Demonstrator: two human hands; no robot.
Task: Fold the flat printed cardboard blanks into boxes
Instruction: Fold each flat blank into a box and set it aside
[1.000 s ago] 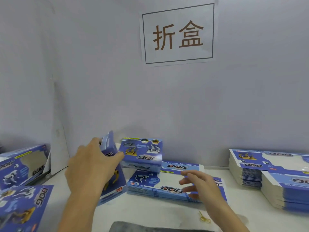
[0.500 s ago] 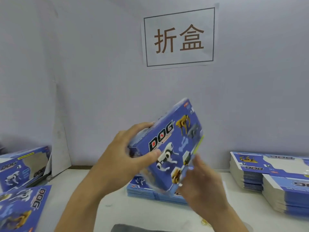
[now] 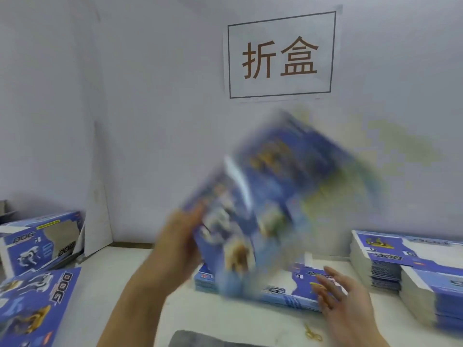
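A blue printed cardboard box (image 3: 270, 196), heavily blurred by motion, hangs tilted in the air over the middle of the table. My left hand (image 3: 180, 236) grips its lower left edge. My right hand (image 3: 335, 294) is off the box, fingers spread and relaxed, low at the right over a stack of flat blue blanks (image 3: 298, 289) lying on the table. How far the box is folded cannot be told through the blur.
Two tall stacks of flat blanks (image 3: 390, 261) stand at the right. Folded boxes (image 3: 42, 244) sit at the left by the wall, another (image 3: 32, 306) lies nearer me. A yellow rubber band (image 3: 312, 333) and a dark pad (image 3: 200, 340) lie at the table's near edge.
Both hands held the box half a second ago. Now my right hand has let go and dropped to the right, while the left swings the box up and rightward.
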